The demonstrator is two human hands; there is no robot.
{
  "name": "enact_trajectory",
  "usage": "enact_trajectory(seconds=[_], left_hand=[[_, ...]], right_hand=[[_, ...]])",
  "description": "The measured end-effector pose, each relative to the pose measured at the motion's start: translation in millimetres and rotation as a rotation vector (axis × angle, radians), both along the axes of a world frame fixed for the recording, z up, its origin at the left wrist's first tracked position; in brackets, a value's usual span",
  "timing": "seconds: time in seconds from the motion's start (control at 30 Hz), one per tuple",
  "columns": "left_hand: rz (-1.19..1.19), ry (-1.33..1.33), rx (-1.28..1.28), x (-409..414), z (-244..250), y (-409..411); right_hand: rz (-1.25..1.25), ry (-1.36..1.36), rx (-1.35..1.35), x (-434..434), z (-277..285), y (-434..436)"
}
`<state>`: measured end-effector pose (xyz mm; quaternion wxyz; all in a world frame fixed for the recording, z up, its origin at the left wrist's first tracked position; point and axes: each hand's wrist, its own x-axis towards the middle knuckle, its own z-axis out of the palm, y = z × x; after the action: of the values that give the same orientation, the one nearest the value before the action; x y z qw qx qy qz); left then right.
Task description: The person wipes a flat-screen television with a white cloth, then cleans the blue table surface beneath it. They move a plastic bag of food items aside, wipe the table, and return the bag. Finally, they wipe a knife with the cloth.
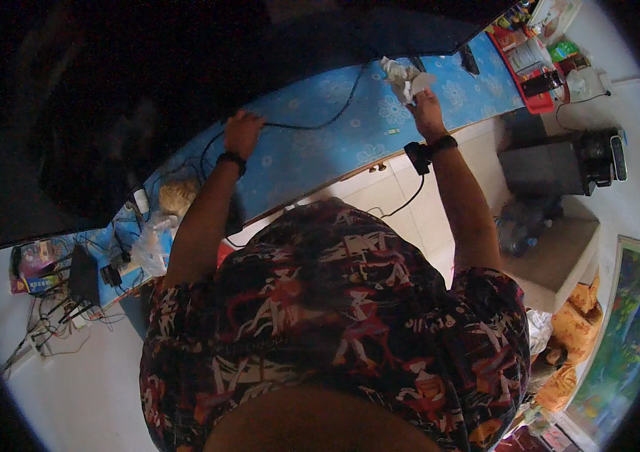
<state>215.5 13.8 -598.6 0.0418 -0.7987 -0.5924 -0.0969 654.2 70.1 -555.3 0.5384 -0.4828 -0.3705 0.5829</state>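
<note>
My right hand [427,110] is closed on a crumpled whitish paper or cloth wad [402,79] above the blue flower-patterned tabletop [308,164]. My left hand [242,133] is over the same tabletop, at the lower edge of a large dark screen-like object [184,62]; its fingertips are partly hidden, and I cannot tell whether it grips anything. A black cable [331,121] curves across the tabletop from beside my left hand towards the dark object. On my right wrist is a black band with a small black device [419,157]; another dark band circles my left wrist.
A red tray [540,104] with bottles and packets stands at the far right of the table. At left lie a clear plastic bag [153,246], a router-like black box [83,276] and tangled cables. A black cabinet-like box [546,166] and a cardboard box [557,260] are at right.
</note>
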Motion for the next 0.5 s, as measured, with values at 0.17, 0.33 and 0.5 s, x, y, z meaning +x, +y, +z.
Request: enact_trajectory(seconds=[0.17, 0.33, 0.5], left_hand=[[-0.025, -0.025, -0.085, -4.9, 4.4, -3.7], [0.002, 0.022, -0.063, -4.7, 4.5, -6.5], [0.011, 0.06, -0.02, 5.2, 6.5, -7.1]], right_hand=[[0.216, -0.623, 0.083, -10.0, 5.5, -37.3], [0.193, 0.502, -0.074, -28.0, -42.7, -46.9], [0.301, 0.757, -0.105, -61.4, -26.1, -72.5]])
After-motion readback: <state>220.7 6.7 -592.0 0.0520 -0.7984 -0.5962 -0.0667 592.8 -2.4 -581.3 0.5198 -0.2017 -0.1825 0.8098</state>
